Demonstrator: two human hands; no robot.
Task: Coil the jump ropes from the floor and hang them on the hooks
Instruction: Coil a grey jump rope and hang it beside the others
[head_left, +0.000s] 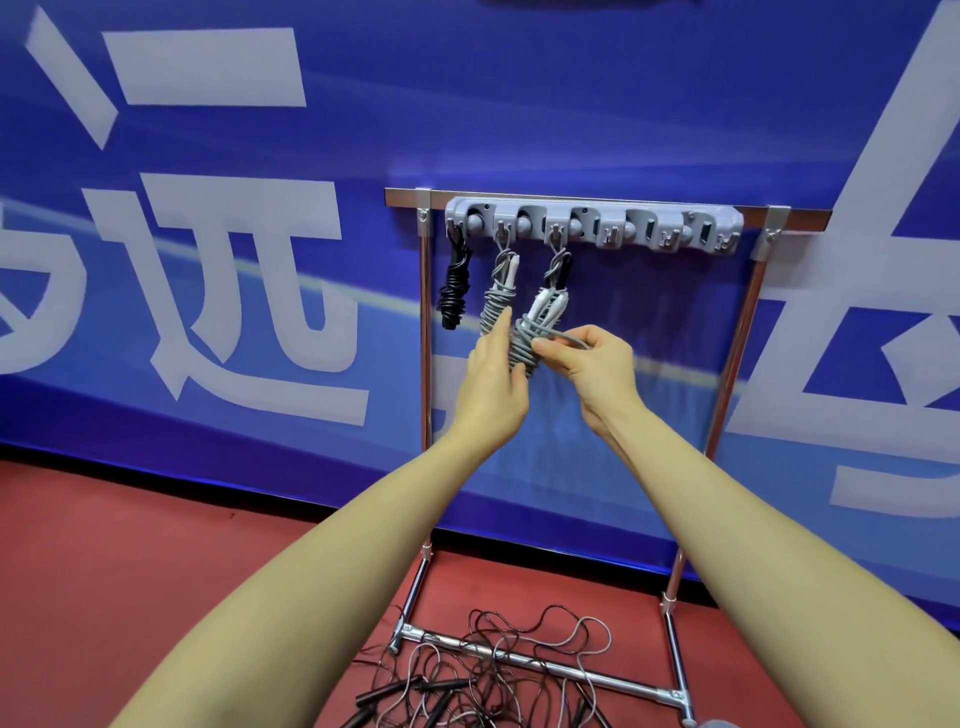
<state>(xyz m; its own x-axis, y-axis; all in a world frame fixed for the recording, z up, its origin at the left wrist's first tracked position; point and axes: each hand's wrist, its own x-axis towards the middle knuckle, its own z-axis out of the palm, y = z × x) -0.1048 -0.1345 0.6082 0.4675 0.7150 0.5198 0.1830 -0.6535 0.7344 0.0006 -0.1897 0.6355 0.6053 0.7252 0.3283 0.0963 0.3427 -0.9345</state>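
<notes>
A grey hook rail (592, 223) is fixed across the top of a metal rack. A coiled black rope (453, 288) hangs from its first hook and a coiled grey rope (496, 296) from the second. A third grey coil with white handles (535, 325) hangs from the third hook. My left hand (493, 379) holds this coil from the left, thumb against its lower part. My right hand (592, 358) pinches a loose loop of the same rope at the coil's right side. Several loose black and grey ropes (488, 670) lie tangled on the floor.
The rack (727, 364) stands on a red floor against a blue banner with large white characters. Its base bar (545, 665) crosses the rope tangle. Two hooks at the right end of the rail carry nothing.
</notes>
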